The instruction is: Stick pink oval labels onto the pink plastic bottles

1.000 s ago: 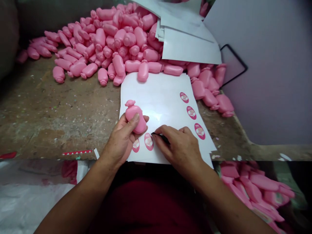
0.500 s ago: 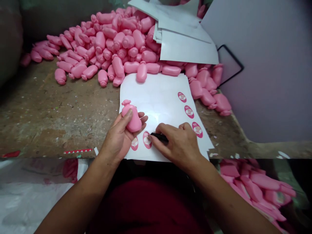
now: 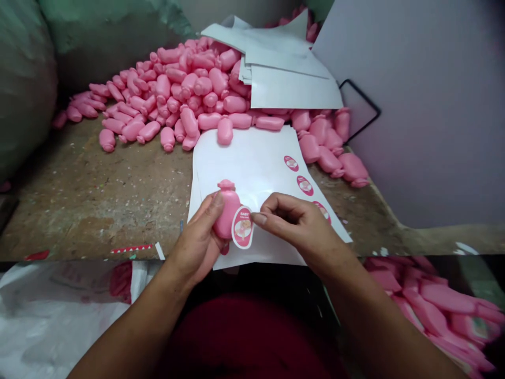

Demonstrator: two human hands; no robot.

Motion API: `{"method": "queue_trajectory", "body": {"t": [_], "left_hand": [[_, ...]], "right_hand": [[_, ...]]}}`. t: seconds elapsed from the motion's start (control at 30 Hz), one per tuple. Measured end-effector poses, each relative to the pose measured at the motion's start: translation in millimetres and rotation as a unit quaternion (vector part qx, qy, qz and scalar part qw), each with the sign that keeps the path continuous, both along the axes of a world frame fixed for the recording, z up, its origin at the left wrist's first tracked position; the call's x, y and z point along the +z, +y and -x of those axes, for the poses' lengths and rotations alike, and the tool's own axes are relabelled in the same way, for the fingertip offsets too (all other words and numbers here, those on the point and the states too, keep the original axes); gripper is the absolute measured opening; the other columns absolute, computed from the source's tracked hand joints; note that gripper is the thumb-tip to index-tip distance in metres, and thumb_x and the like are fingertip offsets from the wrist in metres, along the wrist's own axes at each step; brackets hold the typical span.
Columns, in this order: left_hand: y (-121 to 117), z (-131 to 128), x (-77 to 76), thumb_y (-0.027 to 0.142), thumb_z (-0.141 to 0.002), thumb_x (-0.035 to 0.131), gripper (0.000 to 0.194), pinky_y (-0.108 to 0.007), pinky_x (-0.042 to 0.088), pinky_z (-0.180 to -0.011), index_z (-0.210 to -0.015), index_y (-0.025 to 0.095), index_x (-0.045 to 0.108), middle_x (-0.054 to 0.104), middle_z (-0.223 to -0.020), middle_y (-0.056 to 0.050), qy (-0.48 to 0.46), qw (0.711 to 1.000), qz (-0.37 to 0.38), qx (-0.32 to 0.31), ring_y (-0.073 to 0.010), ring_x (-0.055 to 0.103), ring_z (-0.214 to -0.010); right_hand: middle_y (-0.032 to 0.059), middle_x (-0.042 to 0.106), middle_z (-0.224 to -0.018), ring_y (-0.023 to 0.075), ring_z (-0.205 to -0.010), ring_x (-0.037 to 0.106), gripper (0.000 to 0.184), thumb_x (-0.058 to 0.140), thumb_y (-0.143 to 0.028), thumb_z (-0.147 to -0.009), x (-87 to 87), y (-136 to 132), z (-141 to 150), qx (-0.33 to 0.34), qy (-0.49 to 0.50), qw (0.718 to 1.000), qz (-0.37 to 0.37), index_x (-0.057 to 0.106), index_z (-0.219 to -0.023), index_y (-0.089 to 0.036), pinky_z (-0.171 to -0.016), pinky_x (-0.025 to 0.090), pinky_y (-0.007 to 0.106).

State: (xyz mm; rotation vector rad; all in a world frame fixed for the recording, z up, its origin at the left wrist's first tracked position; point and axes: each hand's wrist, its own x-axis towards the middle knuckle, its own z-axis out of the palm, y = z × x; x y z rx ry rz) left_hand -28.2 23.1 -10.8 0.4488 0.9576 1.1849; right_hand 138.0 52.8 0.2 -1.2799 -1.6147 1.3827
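Gripping 1 pink plastic bottle [image 3: 226,216] in the left hand [image 3: 195,242], fingers closed round it, long axis running away from the body, neck foremost, while the right hand [image 3: 295,223], thumb and forefinger pinched, holds 1 oval baby label [image 3: 242,227] against its right side.

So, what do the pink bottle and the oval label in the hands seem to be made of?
The pink bottle looks like moulded plastic: smooth, softly shiny, with a formed neck. The oval label seems thin printed paper or film, with a slight gloss; the picture cannot settle which.
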Motion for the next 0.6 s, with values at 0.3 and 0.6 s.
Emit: {"method": "queue_trajectory", "body": {"t": [0.3, 0.6], "left_hand": [[-12.8, -1.7, 7.0, 0.067, -0.082, 0.062, 0.055, -0.025, 0.057, -0.060, -0.117, 0.024, 0.066, 0.066, -0.096, -0.005, -0.060, 0.995, 0.020, -0.074, -0.0180, 0.067, -0.083], [-13.9, -2.3, 6.0, 0.067, -0.083, 0.061, 0.055, -0.023, 0.056, -0.061, -0.116, 0.024, 0.067, 0.066, -0.097, -0.005, -0.052, 0.996, 0.011, -0.068, -0.0163, 0.066, -0.083]], "right_hand": [[-0.0001, 0.066, -0.065, 0.0147, -0.064, 0.059, 0.031, 0.071, -0.045, -0.081, -7.1, -1.7, 0.1, 0.031, 0.041, 0.998, 0.019, 0.057, -0.067, -0.021, -0.060, 0.042, 0.028], [-0.0010, 0.065, -0.063, 0.0141, -0.062, 0.058, 0.030, 0.071, -0.043, -0.081, -8.8, -1.6, 1.9, 0.027, 0.040, 0.999, 0.013, 0.058, -0.066, -0.022, -0.059, 0.042, 0.027]]}}
